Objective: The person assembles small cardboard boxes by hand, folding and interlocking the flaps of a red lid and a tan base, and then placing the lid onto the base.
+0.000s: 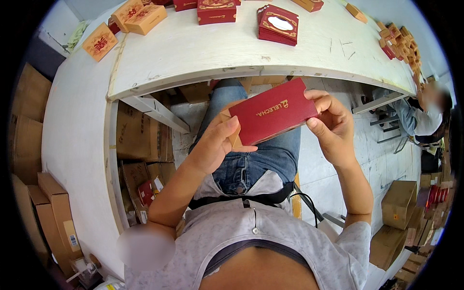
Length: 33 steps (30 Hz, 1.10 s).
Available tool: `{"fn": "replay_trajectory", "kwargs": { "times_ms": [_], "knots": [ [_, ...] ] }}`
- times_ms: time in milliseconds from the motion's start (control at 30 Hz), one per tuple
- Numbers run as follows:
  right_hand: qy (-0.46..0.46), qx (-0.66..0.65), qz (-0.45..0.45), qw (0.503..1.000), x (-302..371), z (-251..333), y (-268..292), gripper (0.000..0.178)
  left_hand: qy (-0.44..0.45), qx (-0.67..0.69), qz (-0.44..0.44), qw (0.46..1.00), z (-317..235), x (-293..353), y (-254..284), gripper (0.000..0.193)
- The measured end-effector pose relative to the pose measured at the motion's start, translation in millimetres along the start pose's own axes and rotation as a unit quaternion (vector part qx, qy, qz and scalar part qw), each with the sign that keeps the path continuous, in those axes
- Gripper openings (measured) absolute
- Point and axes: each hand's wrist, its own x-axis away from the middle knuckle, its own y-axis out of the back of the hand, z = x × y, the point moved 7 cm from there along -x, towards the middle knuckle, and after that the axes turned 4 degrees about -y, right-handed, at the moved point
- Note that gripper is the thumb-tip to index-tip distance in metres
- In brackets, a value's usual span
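Red cardboard sleeve (273, 116) is above the jeans-covered lap (275, 162), near the white table (328, 58), where the left hand (212, 145) pinches the end with the orange inner box (236, 138) and the right hand (334, 124) pinches the notched end, probably for supporting both sides.

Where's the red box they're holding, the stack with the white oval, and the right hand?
Red box (276, 117): head view, broad side.
Red stack (281, 24): head view, white oval on top.
Right hand (336, 128): head view, middle of hand.
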Motion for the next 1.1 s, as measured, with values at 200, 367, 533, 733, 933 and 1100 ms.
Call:
{"fn": "replay_trajectory", "kwargs": {
  "times_ms": [200,367,533,733,933,1100],
  "knots": [
    [-0.033,0.021,-0.011,0.999,1,-7,12,0.012,0.033,-0.063,0.015,0.997,5,-2,1,0.065],
    [-0.071,-0.012,0.017,0.997,0,-11,18,0.012,0.015,-0.113,0.064,0.991,13,-8,4,0.061],
    [-0.083,-0.034,0.018,0.996,3,-11,18,0.012,0.024,-0.112,0.066,0.991,13,-9,3,0.056],
    [-0.091,-0.028,0.021,0.995,5,-9,16,0.013,0.019,-0.115,0.083,0.990,6,-5,-2,0.052],
    [-0.080,-0.005,0.013,0.997,9,-6,15,0.013,0.014,-0.098,0.103,0.990,-3,-2,-4,0.049],
    [-0.035,0.058,0.026,0.997,11,-4,11,0.017,-0.017,-0.084,0.110,0.990,-6,-2,0,0.049]
  ]
}}
